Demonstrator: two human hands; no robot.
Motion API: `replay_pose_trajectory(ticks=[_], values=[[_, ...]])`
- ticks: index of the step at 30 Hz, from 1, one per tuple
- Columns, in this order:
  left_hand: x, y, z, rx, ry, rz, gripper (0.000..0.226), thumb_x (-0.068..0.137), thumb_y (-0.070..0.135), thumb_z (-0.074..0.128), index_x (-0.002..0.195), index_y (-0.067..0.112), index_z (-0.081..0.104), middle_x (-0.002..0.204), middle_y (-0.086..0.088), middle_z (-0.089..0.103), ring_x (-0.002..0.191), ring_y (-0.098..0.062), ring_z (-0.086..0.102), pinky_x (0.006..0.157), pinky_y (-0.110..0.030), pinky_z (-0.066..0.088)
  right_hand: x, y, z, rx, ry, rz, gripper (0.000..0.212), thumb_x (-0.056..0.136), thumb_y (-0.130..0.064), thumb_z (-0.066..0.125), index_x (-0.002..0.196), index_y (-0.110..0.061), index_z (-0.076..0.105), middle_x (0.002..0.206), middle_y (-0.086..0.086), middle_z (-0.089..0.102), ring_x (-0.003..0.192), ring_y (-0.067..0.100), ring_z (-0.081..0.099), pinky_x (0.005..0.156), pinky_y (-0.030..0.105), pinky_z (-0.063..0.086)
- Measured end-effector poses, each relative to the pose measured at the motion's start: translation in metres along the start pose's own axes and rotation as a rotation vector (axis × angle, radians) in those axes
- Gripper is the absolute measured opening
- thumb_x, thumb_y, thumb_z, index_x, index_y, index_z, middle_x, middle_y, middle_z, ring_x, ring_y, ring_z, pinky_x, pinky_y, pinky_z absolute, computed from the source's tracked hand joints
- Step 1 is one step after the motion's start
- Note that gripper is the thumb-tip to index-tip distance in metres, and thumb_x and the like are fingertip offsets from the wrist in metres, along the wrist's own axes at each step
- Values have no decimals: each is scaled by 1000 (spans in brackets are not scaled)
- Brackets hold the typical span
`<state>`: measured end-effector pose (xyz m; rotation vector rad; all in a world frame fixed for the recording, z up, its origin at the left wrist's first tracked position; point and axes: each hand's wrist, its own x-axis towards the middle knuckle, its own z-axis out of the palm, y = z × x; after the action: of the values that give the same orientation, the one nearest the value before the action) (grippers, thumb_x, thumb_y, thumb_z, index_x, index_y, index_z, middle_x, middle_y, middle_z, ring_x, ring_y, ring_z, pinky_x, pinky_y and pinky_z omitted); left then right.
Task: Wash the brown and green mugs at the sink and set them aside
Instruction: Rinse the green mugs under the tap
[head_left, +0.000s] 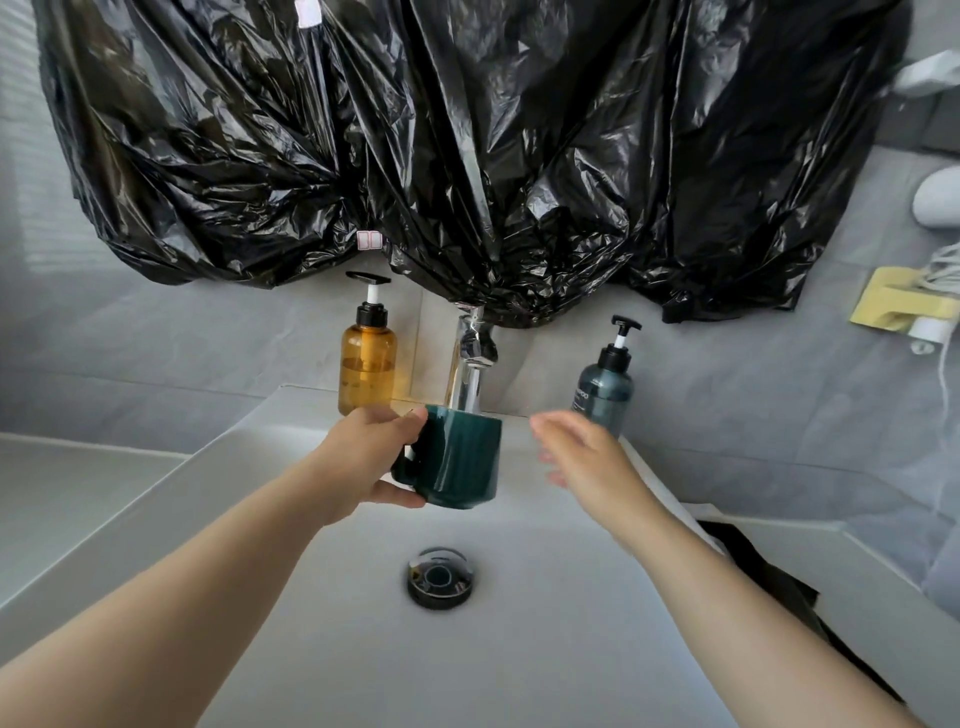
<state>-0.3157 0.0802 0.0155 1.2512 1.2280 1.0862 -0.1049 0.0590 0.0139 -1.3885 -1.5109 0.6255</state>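
My left hand (363, 457) grips the dark green mug (460, 457) by its handle side, thumb on the rim, and holds it upright over the white sink (332, 649) right under the chrome tap (470, 364). My right hand (587, 457) hovers just right of the mug with its fingers spread and blurred, touching nothing. I cannot tell whether water runs from the tap. No brown mug is in view.
An amber pump bottle (366, 364) stands left of the tap and a grey-blue pump bottle (605, 389) right of it. The drain (440, 577) lies in the basin's middle. Black plastic sheeting (467, 156) hangs over the wall above. Something dark lies on the counter at the right (763, 571).
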Motion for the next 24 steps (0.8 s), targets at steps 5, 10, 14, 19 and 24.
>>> replay_pose_trajectory(ticks=[5, 10, 14, 19, 24], values=[[-16, -2, 10, -20, 8, 21, 35, 95, 38, 60, 107, 6, 63, 117, -14, 63, 105, -34, 64, 78, -50, 61, -14, 12, -2, 385, -139, 474, 43, 96, -52, 49, 110, -12, 59, 116, 15, 59, 90, 30, 64, 82, 43, 58], [-35, -7, 18, 63, -43, 92, 59, 81, 52, 70, 105, -2, 66, 97, -21, 65, 89, -32, 62, 86, -45, 55, -28, 11, -11, 654, -438, 726, 75, 91, -69, 39, 127, -6, 55, 116, 26, 62, 97, 49, 67, 86, 51, 55], [-45, -20, 20, 24, -3, 74, 40, 91, 43, 65, 101, 5, 70, 110, -31, 63, 94, -42, 59, 91, -56, 52, -36, 14, -13, 714, -538, 838, 82, 90, -73, 31, 132, -5, 50, 110, 30, 67, 90, 45, 69, 77, 47, 59], [-50, -24, 22, -61, -11, 128, 36, 96, 35, 60, 98, 0, 68, 100, -23, 65, 88, -30, 55, 95, -57, 50, -38, 13, -10, 656, -474, 795, 64, 95, -63, 38, 113, -5, 58, 103, 21, 66, 93, 37, 66, 79, 41, 56], [-54, -28, 12, 132, -80, 65, 38, 99, 40, 52, 102, 3, 60, 101, -12, 58, 99, -24, 60, 94, -43, 56, -36, 11, -7, 534, -352, 684, 46, 96, -53, 49, 111, -11, 61, 106, 16, 61, 96, 35, 64, 85, 41, 55]])
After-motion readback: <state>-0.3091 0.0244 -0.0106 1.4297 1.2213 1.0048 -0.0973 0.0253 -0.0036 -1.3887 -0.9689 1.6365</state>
